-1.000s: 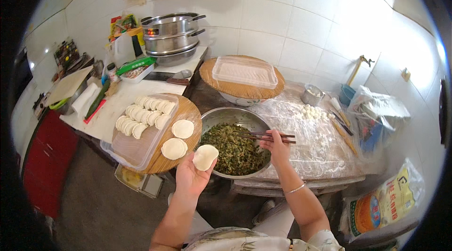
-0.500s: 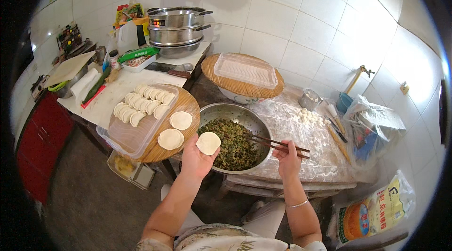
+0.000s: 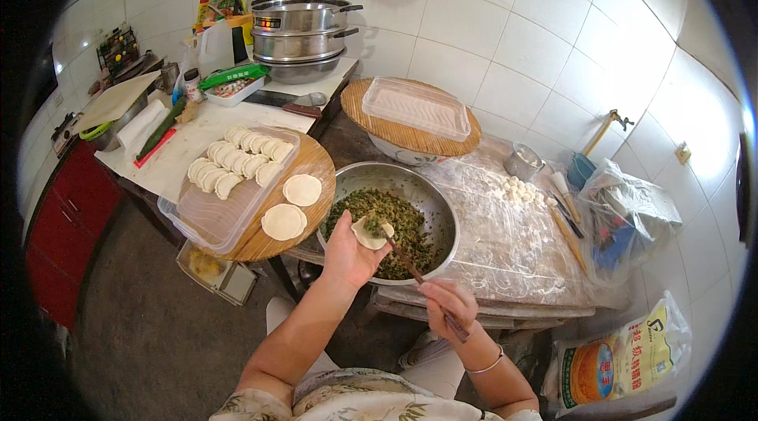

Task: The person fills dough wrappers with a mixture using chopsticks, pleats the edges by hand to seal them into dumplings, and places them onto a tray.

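My left hand cups a round dumpling wrapper over the near rim of a metal bowl. A small heap of green filling lies on the wrapper. My right hand grips a pair of dark chopsticks, their tips at that heap. Chopped green filling covers the bowl's bottom. To the left, folded dumplings stand in rows in a clear plastic tray. Flat wrappers lie beside it on a round wooden board.
Dough pieces, a metal cup and a rolling pin lie on the floured table. Behind the bowl, a plastic lid rests on a round woven cover. A cleaver and stacked steamer pots occupy the left counter.
The chopsticks have moved from the bowl's filling to the wrapper, carrying filling onto it. My right hand has come left and nearer me. The wrapper now curves up around the filling.
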### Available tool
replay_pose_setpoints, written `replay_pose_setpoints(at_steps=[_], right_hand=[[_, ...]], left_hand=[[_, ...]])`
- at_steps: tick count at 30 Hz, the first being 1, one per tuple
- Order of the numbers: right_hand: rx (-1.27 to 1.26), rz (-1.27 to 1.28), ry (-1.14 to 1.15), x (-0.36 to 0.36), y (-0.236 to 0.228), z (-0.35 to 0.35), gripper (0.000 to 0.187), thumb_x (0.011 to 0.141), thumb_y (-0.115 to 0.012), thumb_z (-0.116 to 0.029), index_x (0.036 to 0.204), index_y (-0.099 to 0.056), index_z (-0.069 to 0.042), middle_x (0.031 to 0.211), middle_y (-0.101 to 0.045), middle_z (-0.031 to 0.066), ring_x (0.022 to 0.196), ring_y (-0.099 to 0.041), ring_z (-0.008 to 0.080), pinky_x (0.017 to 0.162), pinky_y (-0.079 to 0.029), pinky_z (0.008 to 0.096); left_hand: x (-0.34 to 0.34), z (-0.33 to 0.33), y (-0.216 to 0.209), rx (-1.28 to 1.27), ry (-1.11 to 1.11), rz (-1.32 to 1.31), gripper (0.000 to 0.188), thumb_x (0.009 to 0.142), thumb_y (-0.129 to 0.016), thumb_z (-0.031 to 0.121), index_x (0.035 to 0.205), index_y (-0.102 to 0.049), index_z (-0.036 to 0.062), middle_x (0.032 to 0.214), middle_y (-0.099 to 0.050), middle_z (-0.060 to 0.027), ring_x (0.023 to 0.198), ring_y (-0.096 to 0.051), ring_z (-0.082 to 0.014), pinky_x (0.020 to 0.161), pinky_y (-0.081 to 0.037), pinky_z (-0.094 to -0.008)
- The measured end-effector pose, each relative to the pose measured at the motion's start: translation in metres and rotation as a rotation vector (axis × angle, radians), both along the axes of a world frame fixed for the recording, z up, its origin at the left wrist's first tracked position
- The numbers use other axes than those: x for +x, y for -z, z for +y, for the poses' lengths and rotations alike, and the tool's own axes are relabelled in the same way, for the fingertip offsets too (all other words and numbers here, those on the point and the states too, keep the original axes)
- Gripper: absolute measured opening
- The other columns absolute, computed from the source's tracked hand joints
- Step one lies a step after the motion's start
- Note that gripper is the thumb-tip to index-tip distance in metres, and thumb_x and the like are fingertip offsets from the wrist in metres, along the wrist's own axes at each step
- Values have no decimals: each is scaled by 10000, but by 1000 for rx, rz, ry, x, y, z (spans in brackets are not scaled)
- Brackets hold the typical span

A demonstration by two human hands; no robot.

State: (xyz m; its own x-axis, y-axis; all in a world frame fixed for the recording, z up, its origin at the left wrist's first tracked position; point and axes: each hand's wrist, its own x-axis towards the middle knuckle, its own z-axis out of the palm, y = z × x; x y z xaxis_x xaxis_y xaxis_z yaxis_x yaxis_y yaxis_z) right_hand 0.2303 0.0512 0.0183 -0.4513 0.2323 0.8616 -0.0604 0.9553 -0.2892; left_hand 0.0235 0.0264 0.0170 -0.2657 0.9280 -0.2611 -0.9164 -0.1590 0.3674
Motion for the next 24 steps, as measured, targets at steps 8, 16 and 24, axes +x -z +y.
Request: replay_pose_setpoints(at_steps=[8,16,24], right_hand=[[-482,210,10,5,11,-11,213,941,-511,-195,954,-599,-1,857,-664,148,734,-649,209,684,-519,316],[-324,316,77,12,7,-7,272,952,-493,-247,985,-574,11,859,-648,168,758,-662,243,666,-529,309],[-282,387,98,19,-3,0,280,977,-415,-215,1052,-537,25,862,-615,177,702,-652,257,655,-540,355]], left_hand=[[1,-2,1,31,31,-38,446,983,-297,433,1220,-452,89,1181,-546,-85,1060,-532,-247,909,-408,-471],[-7,2,14,50,16,-63,441,988,-286,429,1185,-454,72,1179,-541,-95,1051,-543,-252,909,-422,-487],[-2,10,6,-22,-6,-87,523,981,-297,433,1285,-395,18,1284,-495,-141,1183,-481,-310,1026,-316,-526]])
